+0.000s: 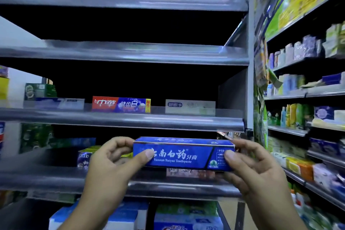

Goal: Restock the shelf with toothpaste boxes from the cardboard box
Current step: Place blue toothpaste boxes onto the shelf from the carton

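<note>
A long blue toothpaste box with white lettering is held level in front of the shelf unit. My left hand grips its left end, thumb on the front face. My right hand grips its right end the same way. The box hovers between two grey metal shelves, just below the shelf edge that carries a red-and-blue toothpaste box and a white box. The cardboard box is out of sight.
A lower shelf edge runs behind my hands, with a small blue-and-green box at its left. The two upper shelves are dark. White-and-blue packs sit at the bottom. A stocked aisle shelf stands at right.
</note>
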